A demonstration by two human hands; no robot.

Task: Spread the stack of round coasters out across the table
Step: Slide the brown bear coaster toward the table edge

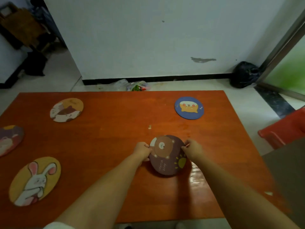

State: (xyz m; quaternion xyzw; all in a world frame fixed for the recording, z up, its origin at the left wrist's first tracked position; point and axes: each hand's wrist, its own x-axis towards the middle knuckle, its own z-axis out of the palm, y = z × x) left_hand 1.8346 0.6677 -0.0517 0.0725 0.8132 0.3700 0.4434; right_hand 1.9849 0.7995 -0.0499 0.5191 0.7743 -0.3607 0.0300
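My worktop (115, 138) is orange-red; a brown bear coaster (167, 155), blue dog coaster (189, 107), and yellow rabbit coaster (35, 180) lie there.

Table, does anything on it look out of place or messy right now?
Mostly tidy. Two small pale scraps lie on the table: one beyond the bear coaster, another near the right edge. Both hands grip the bear coaster, and the other four coasters lie flat and apart.
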